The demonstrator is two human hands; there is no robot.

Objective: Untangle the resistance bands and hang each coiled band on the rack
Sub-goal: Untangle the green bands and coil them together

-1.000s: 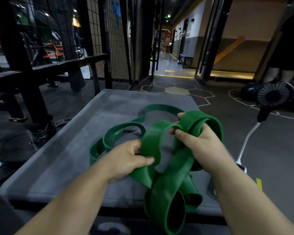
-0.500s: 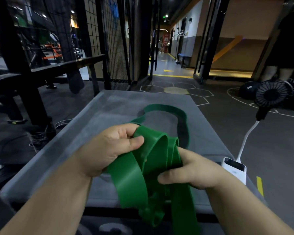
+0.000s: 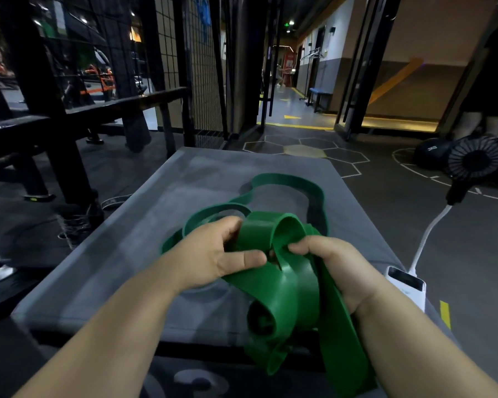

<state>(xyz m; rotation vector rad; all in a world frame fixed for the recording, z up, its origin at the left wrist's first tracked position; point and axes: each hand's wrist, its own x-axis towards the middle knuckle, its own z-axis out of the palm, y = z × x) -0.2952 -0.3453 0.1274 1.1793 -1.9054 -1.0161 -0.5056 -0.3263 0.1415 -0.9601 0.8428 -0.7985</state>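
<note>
Both hands are gripping the tangle of green bands (image 3: 285, 285) over the near end of the grey bench (image 3: 121, 254). Left hand (image 3: 213, 254) is pinching a fold, thumb on top; right hand (image 3: 334, 268) is curling round a wide strip. Thinner loops are lying on the bench beyond the hands.

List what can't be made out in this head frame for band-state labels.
- Band count: the green bands overlap in one tangle, and the left hand and right hand cover the crossing in the head view.
- Left fingertips: tucked behind a band fold.
- Lower end of the hanging strap: cut off by the bottom edge.
- Rack hooks: the dark frame at left is too dim to show any.
</note>
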